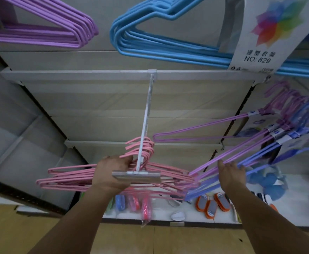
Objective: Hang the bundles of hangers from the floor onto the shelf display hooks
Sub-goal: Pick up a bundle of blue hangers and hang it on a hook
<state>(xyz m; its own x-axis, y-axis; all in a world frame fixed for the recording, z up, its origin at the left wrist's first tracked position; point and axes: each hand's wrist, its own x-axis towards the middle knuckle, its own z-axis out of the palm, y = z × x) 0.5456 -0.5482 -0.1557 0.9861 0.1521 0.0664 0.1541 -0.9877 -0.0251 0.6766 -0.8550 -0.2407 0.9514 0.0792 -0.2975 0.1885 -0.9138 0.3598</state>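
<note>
Pink plastic-coated hangers (pixel 98 178), tied as one bundle, had their hook ends threaded over the white display hook (pixel 146 121) that projected from the shelf rail (pixel 76 75); the bundle sat near the hook's outer end, just behind its price-tag holder (pixel 137 176). The left hand (pixel 109 175) gripped the bundle close under the hook ends, fingers curled round the necks. The right hand (pixel 230 171) reached to the neighbouring purple and blue bundles (pixel 260 142), fingers fairly straight and touching their lower bars; whether it pinched any bar could not be told. Lilac hangers (pixel 49 32) and light blue hangers (pixel 168 43) hung on the row above, the latter carrying a printed label (pixel 267 33). Small brushes (pixel 212 204) lay on the bottom shelf (pixel 296 208).

The step in hand appeared to be seating the pink bundle. Done well, it would call for every hook end to ride over the rod together, the bundle slid back towards the rail and kept level, while the neighbouring bundles were held aside so that shoulders did not interlock. Releasing too near the tip would risk the bundle slipping off.
</note>
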